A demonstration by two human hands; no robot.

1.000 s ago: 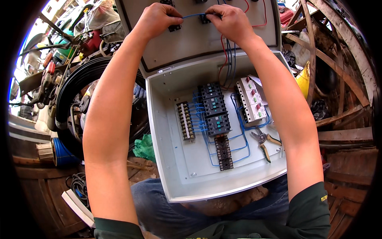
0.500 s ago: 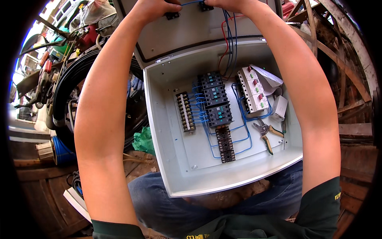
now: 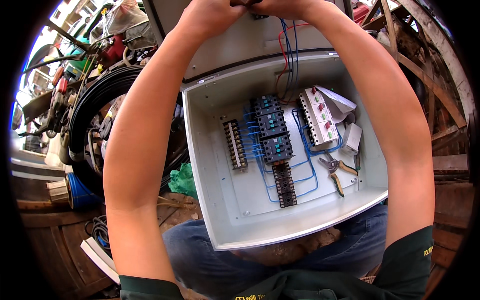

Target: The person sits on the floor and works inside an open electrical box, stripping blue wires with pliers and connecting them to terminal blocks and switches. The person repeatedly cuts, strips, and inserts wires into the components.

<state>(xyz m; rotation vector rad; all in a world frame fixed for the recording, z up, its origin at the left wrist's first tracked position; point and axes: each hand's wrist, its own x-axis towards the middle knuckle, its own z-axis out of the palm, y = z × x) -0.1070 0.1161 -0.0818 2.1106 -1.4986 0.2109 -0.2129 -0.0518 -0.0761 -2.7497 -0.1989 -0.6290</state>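
At the top, my left hand (image 3: 220,14) and my right hand (image 3: 272,11) meet over the open lid (image 3: 230,55) of a grey metal enclosure (image 3: 205,165), fingers curled at a black block; what they grip is hidden. Blue and red wires (image 3: 285,55) hang from the lid. Inside the enclosure are a terminal strip (image 3: 235,145), black contactors (image 3: 275,130), black sockets (image 3: 284,185), white breakers (image 3: 319,115), blue wiring (image 3: 310,177), wire strippers (image 3: 335,172) with cream-green handles, and a small white box (image 3: 352,137) at the right, near folded paper (image 3: 340,100).
Coiled black cable (image 3: 82,120), a blue bucket (image 3: 80,190) and green plastic (image 3: 184,180) lie to the left amid piled tools and scrap. Curved wooden pieces (image 3: 425,75) stand at right. My jeans-covered legs (image 3: 195,240) are under the enclosure.
My left hand has moved right toward my right hand, and the blue wire that spanned between them is now hidden. The enclosure appears slightly higher and further right than a second ago.
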